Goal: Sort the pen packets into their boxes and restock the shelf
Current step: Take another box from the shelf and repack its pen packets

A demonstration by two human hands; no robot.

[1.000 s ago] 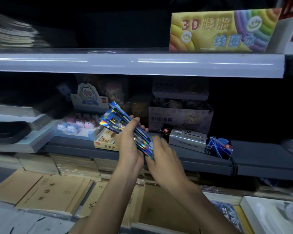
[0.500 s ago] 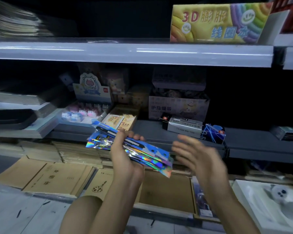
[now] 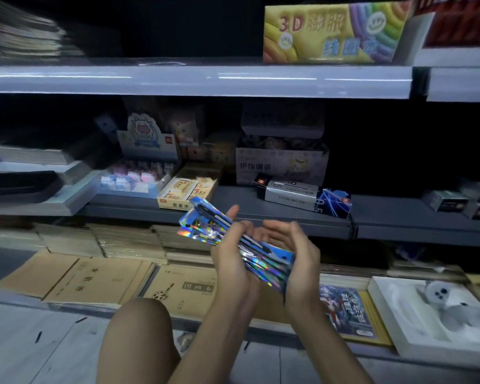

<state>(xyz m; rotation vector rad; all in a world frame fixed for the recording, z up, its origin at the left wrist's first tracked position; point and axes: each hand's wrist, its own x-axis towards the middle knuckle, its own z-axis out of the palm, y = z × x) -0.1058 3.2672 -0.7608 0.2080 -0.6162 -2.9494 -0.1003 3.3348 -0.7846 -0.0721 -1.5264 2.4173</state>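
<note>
Left hand grips the stack of pen packets; right hand, fingers straight, presses its lower end, near the shelf front edge.

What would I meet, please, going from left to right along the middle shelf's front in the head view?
Cow figurine display, yellow eraser box, grey box, blue box, dark boxes.

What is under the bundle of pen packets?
The left hand grips the pen packets around their middle; the right hand rests against their lower end. Below lie brown notebooks, partly covered by both hands.
</note>
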